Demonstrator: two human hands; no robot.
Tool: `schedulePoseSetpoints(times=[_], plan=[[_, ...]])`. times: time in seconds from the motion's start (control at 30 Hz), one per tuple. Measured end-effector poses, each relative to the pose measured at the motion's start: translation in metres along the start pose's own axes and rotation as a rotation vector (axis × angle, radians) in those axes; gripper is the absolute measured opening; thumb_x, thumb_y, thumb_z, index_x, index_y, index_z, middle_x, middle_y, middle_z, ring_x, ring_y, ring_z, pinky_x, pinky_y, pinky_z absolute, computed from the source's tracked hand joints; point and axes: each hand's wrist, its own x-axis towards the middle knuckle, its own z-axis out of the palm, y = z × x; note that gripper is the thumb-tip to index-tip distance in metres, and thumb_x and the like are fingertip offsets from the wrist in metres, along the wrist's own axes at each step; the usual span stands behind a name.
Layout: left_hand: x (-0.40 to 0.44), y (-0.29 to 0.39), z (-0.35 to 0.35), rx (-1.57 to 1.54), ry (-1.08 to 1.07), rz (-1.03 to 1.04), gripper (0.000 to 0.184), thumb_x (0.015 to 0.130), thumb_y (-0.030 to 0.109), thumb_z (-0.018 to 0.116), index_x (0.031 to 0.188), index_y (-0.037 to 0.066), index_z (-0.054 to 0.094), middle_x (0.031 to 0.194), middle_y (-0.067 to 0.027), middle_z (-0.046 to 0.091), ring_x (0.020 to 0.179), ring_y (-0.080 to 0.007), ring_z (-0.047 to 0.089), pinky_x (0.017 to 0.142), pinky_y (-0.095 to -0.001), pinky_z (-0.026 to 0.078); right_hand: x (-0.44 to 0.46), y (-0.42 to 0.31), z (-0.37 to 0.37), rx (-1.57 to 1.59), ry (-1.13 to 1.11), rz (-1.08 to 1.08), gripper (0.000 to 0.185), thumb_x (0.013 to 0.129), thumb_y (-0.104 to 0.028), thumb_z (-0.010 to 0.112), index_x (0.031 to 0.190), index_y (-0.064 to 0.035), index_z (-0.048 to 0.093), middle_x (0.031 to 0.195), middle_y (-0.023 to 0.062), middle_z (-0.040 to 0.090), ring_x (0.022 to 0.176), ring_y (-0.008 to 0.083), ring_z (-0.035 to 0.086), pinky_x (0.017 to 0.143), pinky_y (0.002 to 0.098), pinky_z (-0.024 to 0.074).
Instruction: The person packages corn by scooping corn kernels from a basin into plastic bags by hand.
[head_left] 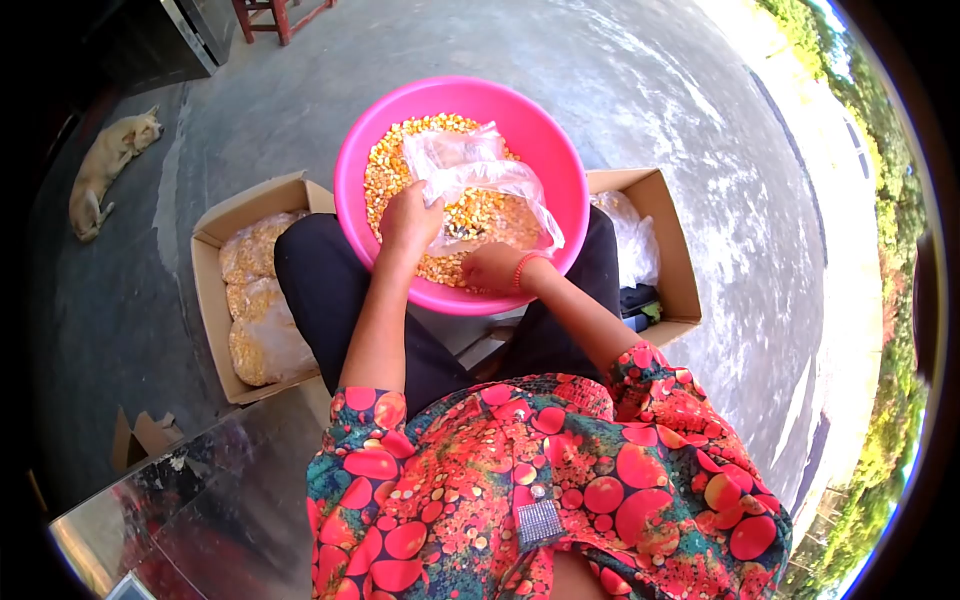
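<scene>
Head view: I see the left hand (pixel 410 222) pinching the edge of a clear plastic bag (pixel 515 180) on the corn kernels (pixel 385 165) inside the pink basin (pixel 550 130), with the right hand (pixel 492 268) low at the bag's near side, its grip hidden so I can't tell. If the left hand slackens, the limp film could sag and shed kernels; a shift of the 2 knees (pixel 305 265) could tip the basin.

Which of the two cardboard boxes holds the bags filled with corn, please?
The left cardboard box, on the person's left: its corn-filled bags set it apart, as the right box shows crumpled whitish plastic and dark items.
</scene>
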Motion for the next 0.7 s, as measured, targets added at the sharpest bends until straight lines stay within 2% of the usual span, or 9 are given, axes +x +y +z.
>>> schedulePoseSetpoints(times=[0.07,0.13,0.17,0.23,0.3,0.37,0.57,0.63,0.7], plan=[[0.001,0.001,0.000,0.005,-0.009,-0.011,0.040,0.073,0.024,0.060,0.105,0.000,0.056,0.095,-0.0228,0.059,0.090,-0.0347,0.057,0.078,-0.0408,0.046,-0.003,0.008,-0.001,0.080,0.009,-0.040,0.017,0.075,-0.018,0.053,0.079,-0.0045,0.062,0.073,0.0136,0.061,0.064,0.0264,0.059,0.062,0.0367,0.0462],[0.004,-0.004,0.004,-0.039,-0.011,-0.013,0.040,0.073,0.024,0.060,0.105,0.000,0.056,0.095,-0.0228,0.059,0.091,-0.0346,0.057,0.078,-0.0409,0.045,-0.010,0.002,-0.012,0.546,-0.128,0.154,0.013,0.078,-0.014,0.054,0.080,-0.0040,0.061,0.066,0.0068,0.059,0.054,0.0155,0.056,0.050,0.0293,0.0450],[0.004,-0.004,0.004,-0.039,-0.010,-0.013,0.040,0.073,0.024,0.060,0.105,0.000,0.056,0.095,-0.0228,0.059,0.091,-0.0346,0.057,0.078,-0.0409,0.045,-0.014,0.001,-0.018,0.545,-0.128,0.154,0.013,0.078,-0.014,0.054,0.080,-0.0040,0.061,0.066,0.0068,0.059,0.054,0.0155,0.056,0.050,0.0293,0.0450],[0.003,-0.003,0.005,-0.019,-0.010,0.010,0.039,0.074,0.024,0.059,0.104,-0.001,0.057,0.093,-0.0229,0.059,0.089,-0.0350,0.057,0.077,-0.0414,0.046,-0.020,0.001,-0.029,0.863,-0.133,0.170,0.017,0.085,-0.021,0.054,0.086,-0.0057,0.061,0.060,-0.0003,0.054,0.050,0.0057,0.051,0.047,0.0215,0.0426],[0.002,-0.001,0.003,-0.020,-0.015,0.011,0.038,0.073,0.023,0.059,0.103,-0.001,0.057,0.092,-0.0229,0.060,0.088,-0.0352,0.058,0.076,-0.0417,0.046,-0.021,0.005,-0.037,0.909,-0.148,0.135,0.018,0.087,-0.023,0.053,0.091,-0.0066,0.059,0.065,-0.0015,0.055,0.050,0.0045,0.050,0.048,0.0192,0.0432],[0.001,0.000,0.003,-0.021,-0.020,0.014,0.037,0.073,0.023,0.059,0.101,-0.001,0.057,0.090,-0.0230,0.060,0.087,-0.0354,0.058,0.075,-0.0420,0.046,-0.019,0.007,-0.045,1.040,-0.013,0.097,0.019,0.087,-0.022,0.052,0.094,-0.0058,0.058,0.072,-0.0022,0.056,0.053,0.0045,0.051,0.049,0.0187,0.0450],[0.002,-0.001,0.004,-0.039,-0.015,0.031,0.035,0.074,0.023,0.059,0.099,-0.001,0.058,0.088,-0.0229,0.060,0.085,-0.0359,0.058,0.074,-0.0425,0.046,-0.019,-0.008,-0.061,1.000,0.297,0.178,0.022,0.087,-0.019,0.051,0.102,-0.0039,0.056,0.086,0.0044,0.058,0.066,0.0104,0.059,0.054,0.0232,0.0505],[0.002,-0.002,0.003,-0.045,-0.006,0.043,0.035,0.074,0.023,0.059,0.099,-0.001,0.058,0.087,-0.0230,0.060,0.085,-0.0362,0.058,0.074,-0.0426,0.046,-0.023,-0.007,-0.061,0.196,0.490,0.098,0.020,0.084,-0.016,0.052,0.099,-0.0052,0.058,0.088,0.0072,0.060,0.068,0.0130,0.060,0.052,0.0240,0.0507],[0.001,0.001,0.000,-0.036,-0.006,0.039,0.035,0.074,0.023,0.059,0.099,-0.001,0.058,0.087,-0.0233,0.060,0.085,-0.0363,0.058,0.073,-0.0425,0.046,-0.031,-0.016,-0.061,0.288,0.389,0.086,0.017,0.082,-0.016,0.052,0.093,-0.0067,0.061,0.080,0.0090,0.062,0.068,0.0140,0.061,0.050,0.0259,0.0499]])
